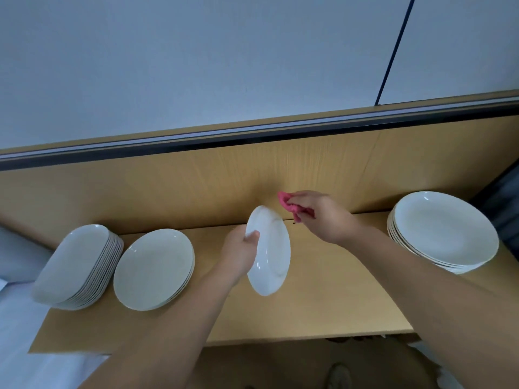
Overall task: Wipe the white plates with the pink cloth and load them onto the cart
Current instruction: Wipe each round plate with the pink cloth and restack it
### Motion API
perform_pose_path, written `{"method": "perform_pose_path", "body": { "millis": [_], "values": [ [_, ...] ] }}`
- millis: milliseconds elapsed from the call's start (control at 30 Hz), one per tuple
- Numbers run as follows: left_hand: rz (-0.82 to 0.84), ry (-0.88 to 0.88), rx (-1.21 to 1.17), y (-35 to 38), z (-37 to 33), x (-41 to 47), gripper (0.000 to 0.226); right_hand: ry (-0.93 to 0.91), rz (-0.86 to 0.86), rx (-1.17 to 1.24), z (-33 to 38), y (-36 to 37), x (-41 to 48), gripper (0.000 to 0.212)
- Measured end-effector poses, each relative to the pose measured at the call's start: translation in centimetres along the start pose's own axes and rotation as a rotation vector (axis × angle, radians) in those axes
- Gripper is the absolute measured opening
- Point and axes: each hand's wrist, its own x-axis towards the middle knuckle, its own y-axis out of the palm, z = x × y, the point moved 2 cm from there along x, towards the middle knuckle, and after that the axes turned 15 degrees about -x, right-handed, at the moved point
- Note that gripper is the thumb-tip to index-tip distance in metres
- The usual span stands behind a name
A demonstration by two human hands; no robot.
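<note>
Left hand [238, 252] pinches a tilted white plate [271, 252] by its rim above bare worktop [323, 290]; right hand [323, 214], grip closed on the pink cloth [289, 204], is just beside it.

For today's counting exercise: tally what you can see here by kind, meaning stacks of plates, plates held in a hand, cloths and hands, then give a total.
Plate stacks: 3 (left stack, middle stack, right stack)
Held plate: 1
Pink cloth: 1
Hands: 2 (left hand, right hand)
Total: 7
</note>
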Motion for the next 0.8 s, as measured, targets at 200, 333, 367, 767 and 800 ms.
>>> {"method": "perform_pose_path", "body": {
  "millis": [200, 333, 367, 767, 800],
  "values": [
    [0.013, -0.050, -0.067, -1.6, 1.6, 0.5, 0.020, -0.046, 0.088, -0.046, 0.9, 3.4, 1.2, 0.032],
    [0.010, -0.062, 0.015, -3.6, 1.9, 1.1, 0.022, -0.124, 0.140, -0.136, 1.9, 5.4, 2.8, 0.034],
    [0.026, -0.065, 0.048, -4.0, 2.0, 1.1, 0.019, -0.151, 0.155, -0.151, 2.0, 6.1, 3.4, 0.034],
    [0.040, -0.091, 0.208, -6.4, 4.5, 1.3, 0.014, -0.406, 0.350, -0.430, 3.2, 14.0, 6.0, 0.062],
    [0.041, -0.101, 0.204, -6.5, 4.8, 1.4, 0.014, -0.408, 0.363, -0.413, 2.9, 14.3, 6.1, 0.063]
  ]
}}
